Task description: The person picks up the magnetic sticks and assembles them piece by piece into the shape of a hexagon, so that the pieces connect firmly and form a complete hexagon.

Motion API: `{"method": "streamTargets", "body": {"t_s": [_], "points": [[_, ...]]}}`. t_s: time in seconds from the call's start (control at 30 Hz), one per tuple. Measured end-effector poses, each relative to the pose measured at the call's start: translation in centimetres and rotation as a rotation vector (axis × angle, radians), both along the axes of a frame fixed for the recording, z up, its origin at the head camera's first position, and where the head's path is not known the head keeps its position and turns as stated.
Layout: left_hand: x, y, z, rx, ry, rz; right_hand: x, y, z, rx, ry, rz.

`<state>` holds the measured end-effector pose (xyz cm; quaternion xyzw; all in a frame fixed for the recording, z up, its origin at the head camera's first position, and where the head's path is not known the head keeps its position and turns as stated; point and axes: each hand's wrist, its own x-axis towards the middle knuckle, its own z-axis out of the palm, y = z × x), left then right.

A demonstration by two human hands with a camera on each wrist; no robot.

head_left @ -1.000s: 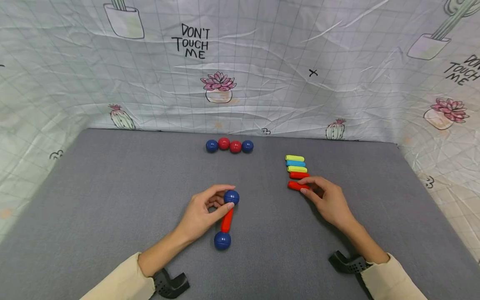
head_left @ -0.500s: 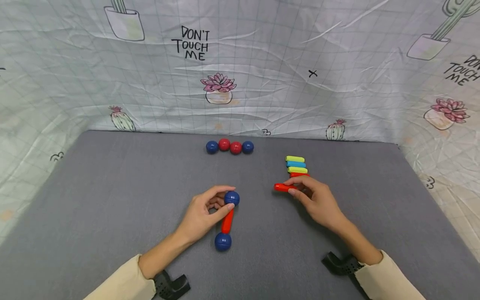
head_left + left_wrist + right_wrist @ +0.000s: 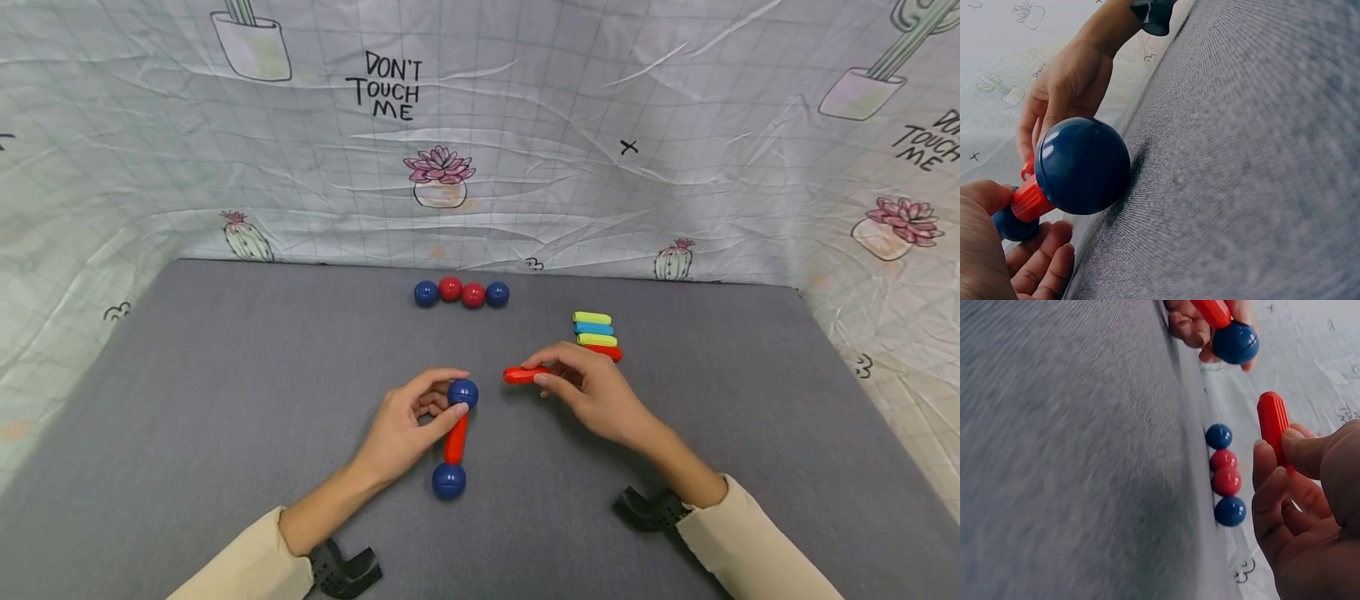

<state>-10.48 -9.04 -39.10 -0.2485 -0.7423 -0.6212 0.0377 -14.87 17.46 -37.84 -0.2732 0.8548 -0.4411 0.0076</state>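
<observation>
On the grey mat lies a red stick (image 3: 455, 439) with a blue ball at each end. My left hand (image 3: 408, 422) pinches the far blue ball (image 3: 463, 392) (image 3: 1235, 342); the near blue ball (image 3: 448, 481) (image 3: 1082, 165) rests on the mat. My right hand (image 3: 588, 392) holds a loose red stick (image 3: 525, 374) (image 3: 1274, 423) just above the mat, its free end pointing left toward the far blue ball, a short gap between them.
A row of balls (image 3: 461, 292) (image 3: 1225, 475), blue, red, red, blue, lies at the mat's far edge. Several sticks (image 3: 596, 333), yellow, blue, yellow and red, lie stacked side by side at the back right. A printed cloth wall (image 3: 480, 133) surrounds the mat.
My right hand lifted one red stick off the pile at the back right and carried it left toward the far blue ball. The left hand kept its hold.
</observation>
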Motion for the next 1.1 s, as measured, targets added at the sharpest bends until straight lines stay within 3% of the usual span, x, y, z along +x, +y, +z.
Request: {"method": "streamTargets", "body": {"t_s": [0.83,1.1], "points": [[0.0,0.0,0.1,-0.003,-0.007,-0.002,-0.7,-2.5,0.6,0.028,0.002,0.119],[0.0,-0.1,0.1,0.005,-0.010,0.000,-0.6,-3.5,0.9,0.007,-0.070,0.074]]}}
